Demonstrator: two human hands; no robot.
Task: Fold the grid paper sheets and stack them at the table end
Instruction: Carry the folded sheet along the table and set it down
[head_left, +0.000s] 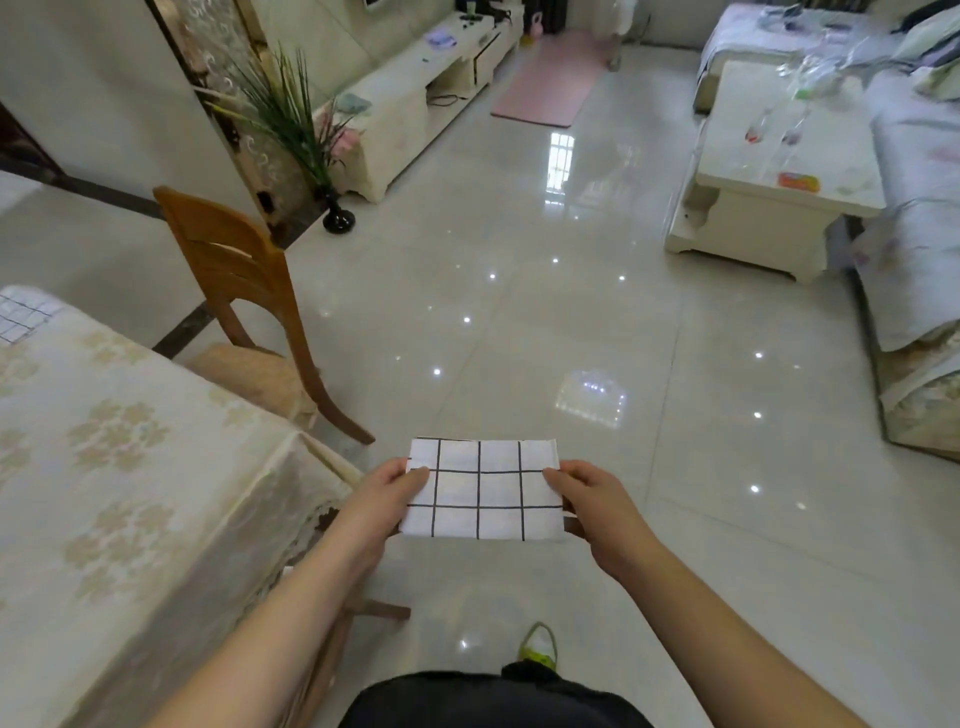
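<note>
**Folded grid sheet held in mid-air, off the surface**

Dark clothing at the bottom edge, a yellow-green shoe (539, 644) on the glossy tiled floor (519, 312), two bare forearms reaching forward.

Left hand (387, 496) pinches the left edge of the folded grid paper sheet (483, 491), thumb on top, fingers underneath. Right hand (592, 506) does the same at the right edge. Both hands closed on the sheet.

Sheet position: over the floor, just right of the corner of the surface (130, 441), which carries a pale floral cloth. Not touching it. Held roughly level, grid face up.

Handling judgement: very light. Layers show at the top edge, so it seems folded at least once and stiffer than a single ply; it holds flat between the two grips without sagging. Creases and tears easily, and could slide on the smooth cloth. Best hold is where the hands are now, opposite short edges, thumb above and fingers below, light pressure only. One hand would probably do for setting it down.

Another grid sheet (23, 314) lies at the far left end of the surface, partly cut by the frame; cannot tell whether it is folded. Likely the stacking spot.

Wooden chair (234, 291) stands beside the surface.
</note>
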